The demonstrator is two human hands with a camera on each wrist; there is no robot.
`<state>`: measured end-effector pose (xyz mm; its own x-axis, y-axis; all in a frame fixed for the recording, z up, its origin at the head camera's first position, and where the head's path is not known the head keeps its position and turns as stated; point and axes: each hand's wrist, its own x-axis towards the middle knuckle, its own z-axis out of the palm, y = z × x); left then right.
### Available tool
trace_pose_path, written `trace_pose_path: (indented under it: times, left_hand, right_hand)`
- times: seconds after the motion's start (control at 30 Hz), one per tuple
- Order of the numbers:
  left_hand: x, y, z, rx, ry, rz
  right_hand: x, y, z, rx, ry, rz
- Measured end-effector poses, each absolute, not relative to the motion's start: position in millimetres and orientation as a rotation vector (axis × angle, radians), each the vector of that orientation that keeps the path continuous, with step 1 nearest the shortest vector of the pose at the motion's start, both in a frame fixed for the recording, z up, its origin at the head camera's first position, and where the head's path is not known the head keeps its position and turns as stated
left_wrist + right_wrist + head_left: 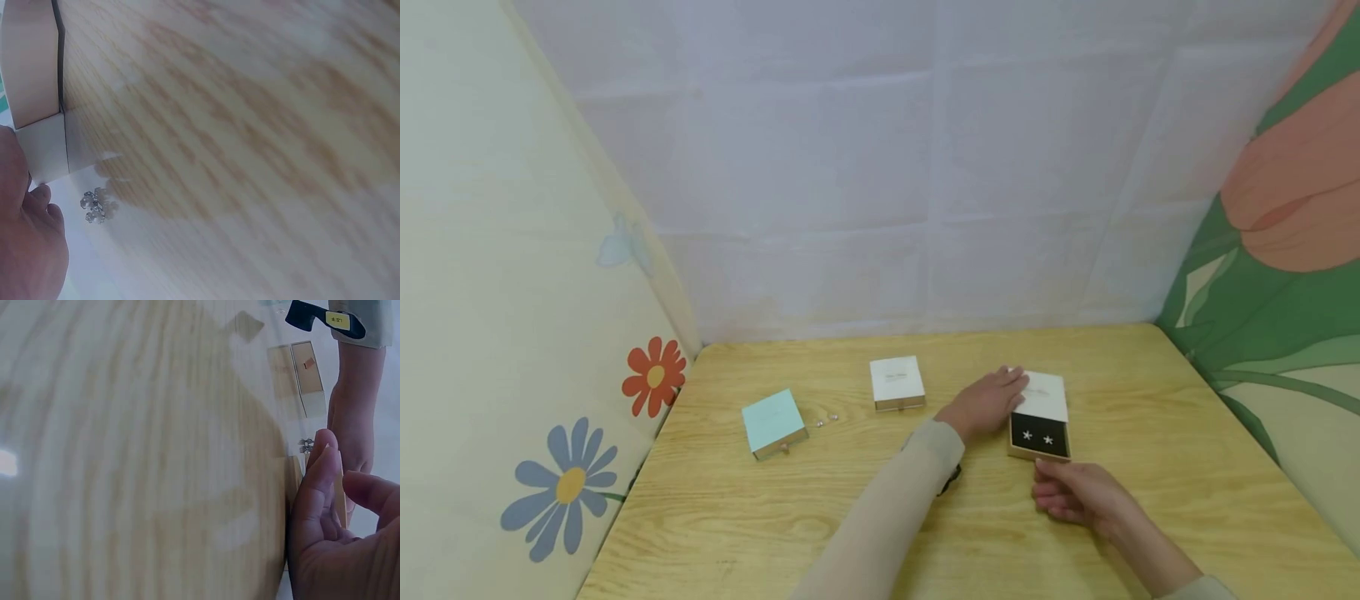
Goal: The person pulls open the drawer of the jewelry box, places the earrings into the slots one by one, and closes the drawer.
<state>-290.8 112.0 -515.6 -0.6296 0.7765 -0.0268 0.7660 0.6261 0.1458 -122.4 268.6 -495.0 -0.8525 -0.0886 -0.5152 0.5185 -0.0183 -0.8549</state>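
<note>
A white jewelry box stands at the right of the table, its drawer pulled part way out toward the front. Two star-shaped earrings rest on the drawer's black lining. My left hand holds the sleeve's back left corner, fingertips on its top. At the drawer's front, my right hand touches the edge with its fingers, the thumb held apart. Two pearl-and-crystal earrings lie on the table near the left hand; the left arm hides them in the head view.
Another white box stands shut at the middle back. Farther left is a teal box, with two small earrings beside it. A wooden table carries everything, with a pale cloth wall behind.
</note>
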Motion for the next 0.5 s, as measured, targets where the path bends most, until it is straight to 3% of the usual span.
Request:
trace_pose_path:
  times: [0.5]
  left_hand:
    - [-292.9, 110.8, -516.9, 1.327, 2.747, 0.226]
  right_hand:
    - [-123.3, 260.2, -497.8, 0.683, 1.87, -1.986]
